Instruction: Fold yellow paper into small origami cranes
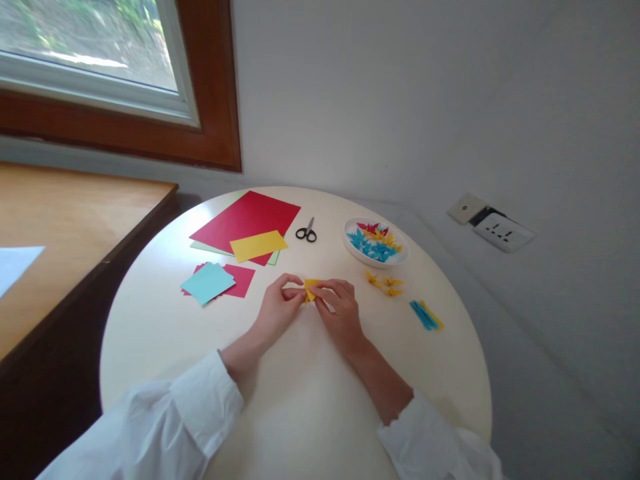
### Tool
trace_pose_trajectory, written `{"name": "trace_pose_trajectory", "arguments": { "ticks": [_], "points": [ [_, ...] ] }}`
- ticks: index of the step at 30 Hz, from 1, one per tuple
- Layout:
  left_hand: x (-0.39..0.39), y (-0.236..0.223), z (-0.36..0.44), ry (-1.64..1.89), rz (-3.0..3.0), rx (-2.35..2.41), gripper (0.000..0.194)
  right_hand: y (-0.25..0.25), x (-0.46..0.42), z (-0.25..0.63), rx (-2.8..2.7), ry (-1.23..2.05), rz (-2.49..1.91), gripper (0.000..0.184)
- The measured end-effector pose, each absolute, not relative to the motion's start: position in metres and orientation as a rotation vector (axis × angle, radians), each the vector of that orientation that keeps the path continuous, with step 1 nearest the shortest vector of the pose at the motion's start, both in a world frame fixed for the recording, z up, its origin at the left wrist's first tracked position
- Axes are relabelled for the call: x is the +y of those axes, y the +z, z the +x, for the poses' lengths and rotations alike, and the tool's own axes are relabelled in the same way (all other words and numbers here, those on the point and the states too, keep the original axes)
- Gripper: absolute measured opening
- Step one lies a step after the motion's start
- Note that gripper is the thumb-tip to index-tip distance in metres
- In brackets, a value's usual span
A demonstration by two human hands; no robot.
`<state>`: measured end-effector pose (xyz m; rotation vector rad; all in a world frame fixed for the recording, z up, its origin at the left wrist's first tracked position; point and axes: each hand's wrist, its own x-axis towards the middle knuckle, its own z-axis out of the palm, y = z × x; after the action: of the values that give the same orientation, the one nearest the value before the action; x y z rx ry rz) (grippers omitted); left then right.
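A small piece of folded yellow paper is held between my two hands, just above the middle of the round white table. My left hand pinches its left edge between thumb and fingers. On the other side, my right hand grips it with thumb and fingertips. Several small yellow folded paper cranes lie on the table to the right of my right hand. Part of the folded paper is hidden by my fingers.
Behind my hands lie black-handled scissors, a red sheet and a yellow paper rectangle. Light-blue squares are at left. A white dish of coloured cranes stands back right, near blue and yellow strips. Wall sockets are beyond.
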<state>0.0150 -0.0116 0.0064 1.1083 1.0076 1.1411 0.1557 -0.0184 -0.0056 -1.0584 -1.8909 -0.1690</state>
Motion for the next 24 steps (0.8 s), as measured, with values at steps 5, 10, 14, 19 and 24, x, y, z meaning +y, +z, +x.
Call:
{"name": "trace_pose_trajectory", "arguments": {
  "ticks": [5, 10, 14, 19, 24],
  "points": [
    [-0.0122, 0.0083, 0.0147, 1.134, 1.105, 1.032, 0.022, -0.0059, -0.0167, 0.1589, -1.945, -0.085, -0.994, 0.022],
    [-0.0119, 0.01, 0.0144, 1.132, 1.067, 1.026, 0.022, -0.0048, -0.0164, 0.1614, -1.998, -0.106, -0.961, 0.026],
    [-0.0121, 0.0117, 0.0143, 1.139, 1.062, 1.046, 0.017, -0.0041, -0.0164, 0.1615, -2.016, -0.097, -0.956, 0.028],
    [-0.0129, 0.0126, 0.0141, 1.132, 1.086, 1.012, 0.023, -0.0041, -0.0161, 0.1611, -2.022, -0.126, -0.962, 0.028],
    [-0.0113, 0.0096, 0.0137, 1.134, 1.111, 0.994, 0.023, -0.0048, -0.0163, 0.1604, -2.025, -0.123, -0.982, 0.03]
  ]
}}
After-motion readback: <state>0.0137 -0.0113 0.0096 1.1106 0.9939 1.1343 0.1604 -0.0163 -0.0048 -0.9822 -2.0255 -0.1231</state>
